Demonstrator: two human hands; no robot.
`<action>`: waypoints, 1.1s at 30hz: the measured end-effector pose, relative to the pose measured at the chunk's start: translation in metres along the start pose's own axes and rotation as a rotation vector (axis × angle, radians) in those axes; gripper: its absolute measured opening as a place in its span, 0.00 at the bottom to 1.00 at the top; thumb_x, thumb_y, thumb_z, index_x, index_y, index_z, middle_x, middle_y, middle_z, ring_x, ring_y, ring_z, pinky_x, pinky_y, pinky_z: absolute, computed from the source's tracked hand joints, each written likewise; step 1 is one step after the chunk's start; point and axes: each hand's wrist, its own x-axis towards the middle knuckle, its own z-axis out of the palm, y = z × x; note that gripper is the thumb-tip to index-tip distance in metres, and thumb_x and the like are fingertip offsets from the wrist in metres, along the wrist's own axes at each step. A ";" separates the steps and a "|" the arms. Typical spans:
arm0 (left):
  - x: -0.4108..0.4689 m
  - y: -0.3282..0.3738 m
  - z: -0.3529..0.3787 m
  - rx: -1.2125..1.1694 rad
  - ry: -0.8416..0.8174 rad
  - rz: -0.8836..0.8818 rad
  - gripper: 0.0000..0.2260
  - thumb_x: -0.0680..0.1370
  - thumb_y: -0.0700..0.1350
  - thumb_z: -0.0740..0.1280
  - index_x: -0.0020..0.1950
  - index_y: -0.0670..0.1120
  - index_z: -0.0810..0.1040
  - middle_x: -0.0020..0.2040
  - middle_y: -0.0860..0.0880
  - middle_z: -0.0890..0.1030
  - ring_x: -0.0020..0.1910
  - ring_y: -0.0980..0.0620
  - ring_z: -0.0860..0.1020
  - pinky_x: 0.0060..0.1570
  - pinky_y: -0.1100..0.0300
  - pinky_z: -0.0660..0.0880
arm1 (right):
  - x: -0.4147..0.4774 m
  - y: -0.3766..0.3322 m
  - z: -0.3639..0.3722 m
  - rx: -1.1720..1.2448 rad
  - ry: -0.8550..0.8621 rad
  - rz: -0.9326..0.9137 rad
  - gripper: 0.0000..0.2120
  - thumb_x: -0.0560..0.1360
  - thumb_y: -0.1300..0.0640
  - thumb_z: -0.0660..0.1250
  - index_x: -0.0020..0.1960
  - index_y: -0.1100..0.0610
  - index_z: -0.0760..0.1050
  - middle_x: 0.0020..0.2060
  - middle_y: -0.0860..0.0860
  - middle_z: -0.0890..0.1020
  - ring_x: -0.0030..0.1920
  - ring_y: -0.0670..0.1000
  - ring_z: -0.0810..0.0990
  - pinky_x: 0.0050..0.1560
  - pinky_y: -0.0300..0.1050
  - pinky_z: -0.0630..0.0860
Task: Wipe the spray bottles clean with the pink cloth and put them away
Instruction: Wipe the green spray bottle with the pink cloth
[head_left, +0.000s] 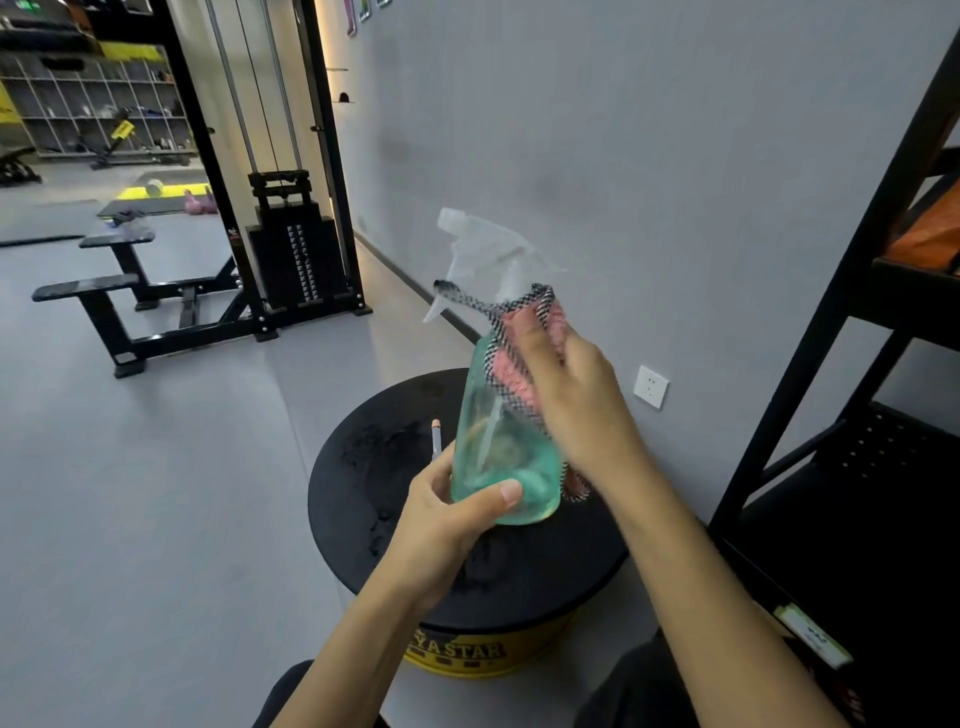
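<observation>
while my left hand (447, 512) grips the base of the translucent teal plastic spray bottle (501, 441), my right hand (576, 395) presses the pink checker-edged cloth (511, 371) against its shoulder.

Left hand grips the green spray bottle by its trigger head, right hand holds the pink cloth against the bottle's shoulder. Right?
Not quite. The head view shows the left hand gripping the green spray bottle near its base, not by the trigger head, which is free. The right hand does hold the pink cloth against the bottle's shoulder.
</observation>
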 end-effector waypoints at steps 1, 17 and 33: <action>-0.001 0.000 0.000 -0.028 -0.027 -0.016 0.26 0.62 0.49 0.79 0.58 0.43 0.81 0.54 0.38 0.83 0.53 0.39 0.82 0.53 0.48 0.79 | 0.005 0.001 -0.007 0.114 -0.075 0.072 0.26 0.78 0.36 0.57 0.49 0.57 0.80 0.42 0.53 0.86 0.45 0.49 0.84 0.53 0.43 0.78; -0.003 0.008 -0.001 -0.006 -0.041 -0.053 0.32 0.60 0.53 0.82 0.60 0.42 0.80 0.56 0.38 0.83 0.55 0.39 0.82 0.52 0.50 0.79 | 0.001 0.011 -0.007 0.219 -0.122 0.161 0.30 0.73 0.33 0.56 0.62 0.52 0.78 0.55 0.49 0.84 0.59 0.44 0.80 0.63 0.40 0.73; -0.001 0.011 -0.004 0.093 -0.014 -0.049 0.26 0.62 0.50 0.76 0.58 0.43 0.81 0.54 0.39 0.84 0.53 0.39 0.83 0.51 0.51 0.79 | -0.006 0.017 0.000 0.372 -0.098 0.224 0.17 0.79 0.39 0.52 0.54 0.42 0.77 0.50 0.38 0.82 0.49 0.32 0.80 0.52 0.29 0.75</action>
